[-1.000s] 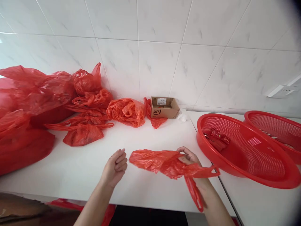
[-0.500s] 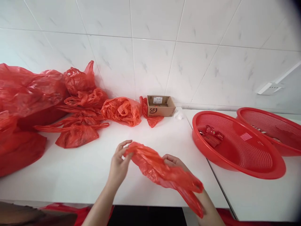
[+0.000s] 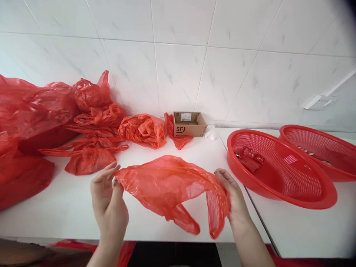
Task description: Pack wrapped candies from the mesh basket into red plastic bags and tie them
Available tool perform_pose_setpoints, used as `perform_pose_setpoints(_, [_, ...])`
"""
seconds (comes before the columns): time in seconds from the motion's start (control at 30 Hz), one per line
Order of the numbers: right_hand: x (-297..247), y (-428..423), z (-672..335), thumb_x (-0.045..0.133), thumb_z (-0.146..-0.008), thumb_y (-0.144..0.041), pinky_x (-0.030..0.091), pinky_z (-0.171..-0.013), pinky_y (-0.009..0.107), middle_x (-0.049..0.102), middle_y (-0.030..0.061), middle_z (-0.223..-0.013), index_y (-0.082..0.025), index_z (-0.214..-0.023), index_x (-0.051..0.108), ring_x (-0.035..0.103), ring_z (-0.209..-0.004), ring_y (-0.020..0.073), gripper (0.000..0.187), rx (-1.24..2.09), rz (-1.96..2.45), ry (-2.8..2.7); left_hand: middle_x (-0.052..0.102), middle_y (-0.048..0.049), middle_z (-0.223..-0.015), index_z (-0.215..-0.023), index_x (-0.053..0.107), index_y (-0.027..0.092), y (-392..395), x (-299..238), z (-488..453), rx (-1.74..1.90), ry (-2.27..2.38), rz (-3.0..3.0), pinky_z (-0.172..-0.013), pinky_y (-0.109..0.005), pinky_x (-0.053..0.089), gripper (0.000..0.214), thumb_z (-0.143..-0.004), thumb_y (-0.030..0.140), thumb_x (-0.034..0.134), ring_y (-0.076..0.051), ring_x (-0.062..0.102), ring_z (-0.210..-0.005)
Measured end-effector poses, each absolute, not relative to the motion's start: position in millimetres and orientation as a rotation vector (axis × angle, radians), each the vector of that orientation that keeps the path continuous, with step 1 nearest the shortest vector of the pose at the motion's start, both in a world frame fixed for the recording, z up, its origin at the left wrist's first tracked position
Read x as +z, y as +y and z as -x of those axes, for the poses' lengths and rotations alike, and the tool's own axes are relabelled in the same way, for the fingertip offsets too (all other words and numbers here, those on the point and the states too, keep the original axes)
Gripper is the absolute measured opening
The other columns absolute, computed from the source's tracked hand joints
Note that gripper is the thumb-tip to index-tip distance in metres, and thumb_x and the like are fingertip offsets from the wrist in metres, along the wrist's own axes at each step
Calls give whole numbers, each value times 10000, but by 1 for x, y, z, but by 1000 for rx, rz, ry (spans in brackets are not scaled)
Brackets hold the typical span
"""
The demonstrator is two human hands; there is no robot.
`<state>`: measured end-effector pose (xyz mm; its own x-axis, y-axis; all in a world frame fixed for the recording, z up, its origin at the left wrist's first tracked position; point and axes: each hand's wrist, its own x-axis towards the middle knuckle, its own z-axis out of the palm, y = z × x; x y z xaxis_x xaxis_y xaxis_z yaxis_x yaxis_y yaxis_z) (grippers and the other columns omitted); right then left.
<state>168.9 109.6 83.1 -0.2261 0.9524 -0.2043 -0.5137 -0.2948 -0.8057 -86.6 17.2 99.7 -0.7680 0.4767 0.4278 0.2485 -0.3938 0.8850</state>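
A thin red plastic bag (image 3: 164,183) is stretched out between my hands above the white table (image 3: 69,211). My left hand (image 3: 109,204) pinches one end of it between thumb and fingers. On the other side, my right hand (image 3: 232,194) grips the bag near its handles, its thumb hidden behind the film. Two handle loops dangle from the bag toward the table's front edge. The bag looks flat, with nothing visible inside.
Red plastic bags (image 3: 91,159) are heaped along the left. A bundle of bags (image 3: 143,131) and a small cardboard box (image 3: 190,129) stand against the tiled wall. At right are a red basket (image 3: 278,189) with small red packets (image 3: 251,159) inside and a second red basket (image 3: 319,133).
My hands have moved apart, the left one to the left and the right one to the right. The red bag, bunched before, is now spread wide between them.
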Motion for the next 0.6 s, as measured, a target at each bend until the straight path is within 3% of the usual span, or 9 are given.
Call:
perform_pose_setpoints(0.1, [89, 107, -166, 772, -771, -323, 476, -554, 205, 631, -42, -690, -257, -918, 583, 580, -563, 100, 248, 1634, 864, -685, 517, -42, -1363, -1010, 568, 256, 4, 122, 58, 2527, 1525, -1083, -1162, -481, 255, 284, -794, 94, 658, -232, 447, -1331])
perform_pose_setpoints(0.17, [94, 104, -162, 765, -777, -327, 483, -555, 210, 641, -34, -707, -266, -940, 582, 598, -587, 113, 252, 1623, 852, -660, 495, -44, -1377, -977, 571, 253, -1, 123, 42, 2490, 1619, -1252, -1173, -519, 226, 269, -790, 79, 655, -248, 418, -1357])
perform_pose_setpoints(0.23, [100, 98, -154, 759, -783, -328, 477, -539, 204, 642, -34, -705, -264, -940, 584, 595, -577, 111, 244, 1657, 828, -653, 455, -62, -1409, -1013, 587, 258, 2, 113, 30, 2174, 1822, -1587, -1163, -554, 226, 280, -791, 106, 668, -279, 369, -1387])
perform_pose_setpoints(0.33, [110, 89, -142, 759, -784, -322, 483, -551, 193, 649, -36, -722, -258, -948, 594, 599, -581, 99, 240, 1776, 772, -659, 444, -107, -1424, -1204, 576, 272, 18, 86, 20, 1558, 1977, -1913, -1096, -590, 297, 472, -764, 186, 721, -337, 376, -1358])
perform_pose_setpoints(0.4, [116, 85, -139, 760, -782, -322, 487, -566, 190, 650, -35, -735, -252, -946, 601, 603, -592, 94, 239, 1847, 742, -668, 566, -98, -1287, -1204, 609, 272, 31, 70, 19, 1376, 1914, -1868, -999, -528, 402, 435, -786, 168, 665, -312, 505, -1208])
perform_pose_setpoints(0.47, [121, 87, -142, 758, -780, -327, 490, -578, 193, 646, -42, -746, -260, -960, 604, 603, -598, 92, 247, 1829, 754, -653, 651, -67, -1057, -1052, 688, 249, 39, 63, 22, 1307, 1752, -1615, -840, -408, 470, 278, -818, 145, 582, -253, 588, -970])
perform_pose_setpoints(0.53, [124, 93, -149, 748, -782, -343, 504, -614, 211, 659, -39, -808, -289, -1026, 594, 629, -662, 109, 294, 1703, 779, -630, 649, -48, -868, -864, 706, 209, 42, 64, 25, 1266, 1579, -1352, -713, -330, 461, 165, -865, 213, 541, -208, 584, -797])
perform_pose_setpoints(0.6, [124, 98, -155, 706, -812, -383, 529, -689, 260, 677, -3, -997, -328, -1145, 545, 665, -834, 157, 374, 1550, 760, -669, 629, -35, -764, -773, 677, 184, 40, 71, 26, 1247, 1411, -1137, -658, -296, 455, 247, -896, 352, 543, -181, 575, -707])
